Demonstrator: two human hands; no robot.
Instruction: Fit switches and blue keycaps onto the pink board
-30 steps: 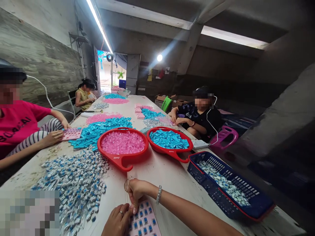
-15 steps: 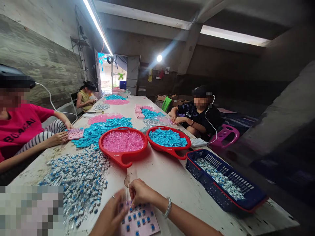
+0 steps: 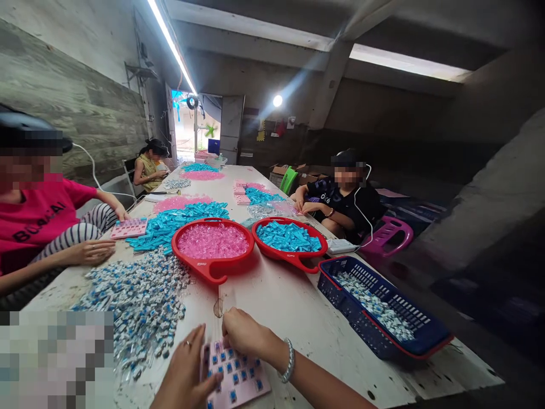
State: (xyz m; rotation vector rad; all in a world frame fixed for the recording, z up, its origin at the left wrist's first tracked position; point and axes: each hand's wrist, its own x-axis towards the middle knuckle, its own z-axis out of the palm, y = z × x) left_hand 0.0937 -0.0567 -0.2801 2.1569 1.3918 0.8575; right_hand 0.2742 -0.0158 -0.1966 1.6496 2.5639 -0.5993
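Note:
A pink board with rows of small blue-and-clear pieces set in it lies on the table at the bottom middle. My left hand grips its left edge, the thumb reaching over the top face. At the board's far edge, my right hand is bent down with its fingers pinched together; its fingertips are hidden behind the hand, so whatever they hold cannot be made out. To the left of my left hand spreads a big heap of small clear pieces with blue centres.
Beyond my hands stand a red basin of pink pieces and a red basin of blue strips. A dark blue basket with pale pieces is at right. Blue strips are piled farther off. Co-workers sit on both sides; one holds another pink board.
My left hand's fingers have straightened a little along the board's edge. The right hand stays at the far edge. The co-worker at left has drawn one hand back from their pink board.

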